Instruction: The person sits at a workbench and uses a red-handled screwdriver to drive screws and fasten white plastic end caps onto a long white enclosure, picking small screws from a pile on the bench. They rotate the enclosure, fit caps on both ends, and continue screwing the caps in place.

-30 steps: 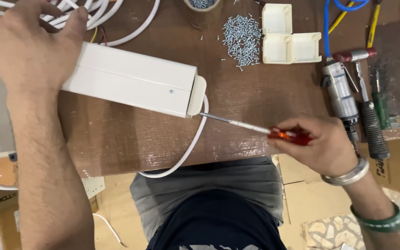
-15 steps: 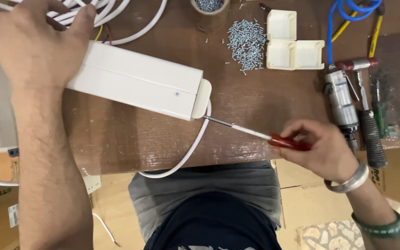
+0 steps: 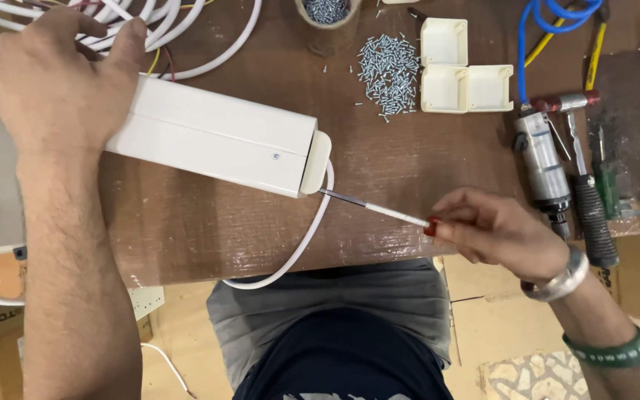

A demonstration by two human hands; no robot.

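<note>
A long white box-shaped housing (image 3: 216, 137) lies on the brown wooden table (image 3: 379, 215), with a cream end cap (image 3: 317, 163) at its right end. My left hand (image 3: 57, 85) presses down on the housing's left end. My right hand (image 3: 501, 233) grips a red-handled screwdriver (image 3: 379, 210); its thin shaft points left and its tip meets the lower edge of the end cap. A white cable (image 3: 298, 248) leaves the cap and curves down toward the table's near edge.
A heap of small silver screws (image 3: 388, 70) lies at the back, beside three cream end caps (image 3: 457, 70) and a cup of screws (image 3: 327, 18). A pneumatic tool (image 3: 542, 163), hand tools and blue hose (image 3: 527, 44) fill the right side. White cables (image 3: 179, 33) coil back left.
The screwdriver tip stays at the end cap while my right hand has turned and shifted slightly on the handle. My left hand keeps holding the housing.
</note>
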